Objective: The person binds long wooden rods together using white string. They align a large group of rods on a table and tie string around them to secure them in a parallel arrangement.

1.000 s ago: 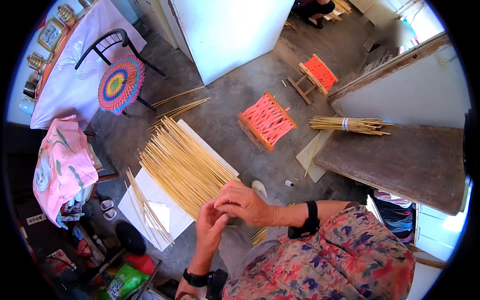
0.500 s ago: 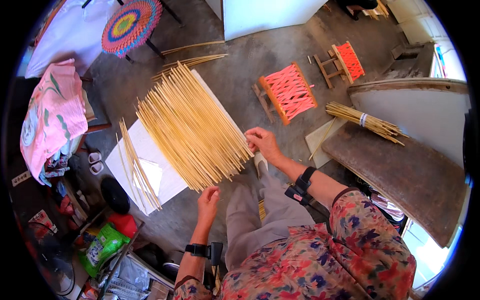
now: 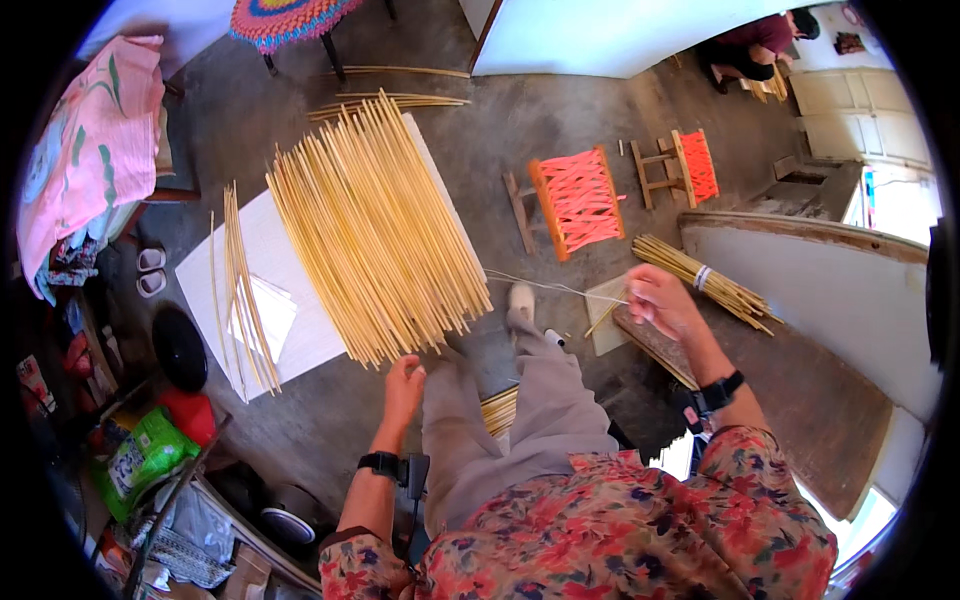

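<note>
Pinches white string (image 3: 560,287) in right hand (image 3: 658,300), leaves left hand's (image 3: 403,388) grip unclear, could skew yellow stalks (image 3: 370,240) by overpulling.

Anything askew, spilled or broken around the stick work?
Nothing spilled or visibly broken. Slightly untidy: some loose sticks lie apart from the main stick row, slanting across white paper; more stray sticks lie beyond the row's far end. Possibly just set aside.
</note>
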A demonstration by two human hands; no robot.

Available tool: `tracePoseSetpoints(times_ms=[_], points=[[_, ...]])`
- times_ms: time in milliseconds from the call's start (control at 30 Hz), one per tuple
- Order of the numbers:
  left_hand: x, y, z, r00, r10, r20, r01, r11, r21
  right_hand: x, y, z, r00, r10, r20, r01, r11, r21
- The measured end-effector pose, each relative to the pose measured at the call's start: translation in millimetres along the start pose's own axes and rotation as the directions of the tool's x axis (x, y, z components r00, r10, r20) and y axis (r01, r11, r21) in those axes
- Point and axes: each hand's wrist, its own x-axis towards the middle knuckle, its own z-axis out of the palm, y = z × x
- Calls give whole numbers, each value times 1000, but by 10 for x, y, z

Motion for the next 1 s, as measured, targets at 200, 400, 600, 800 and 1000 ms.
tracePoseSetpoints(times_ms=[200, 400, 600, 800, 1000], points=[[305, -328, 425, 996, 63, -62, -59, 996, 60, -273, -468, -1088, 999, 33, -32, -35, 997, -64], [269, 255, 1011, 991, -135, 19, 136, 989, -59, -91, -1522, -1954, 884, -403, -238, 430, 900, 71], [262, 1107, 1623, 996, 89, 26, -90, 996, 25, 1, -2292, -1341, 835, -466, 293, 489, 872, -6], [336, 1477, 2026, 928, 324, -184, -356, 918, -177, -244, -2582, -792, 640, -602, 477, 506, 798, 329], [412, 2144, 2284, 888, 387, 248, -370, 922, -114, -1188, -4148, -1223, 518, -750, 411, 597, 661, 455]])
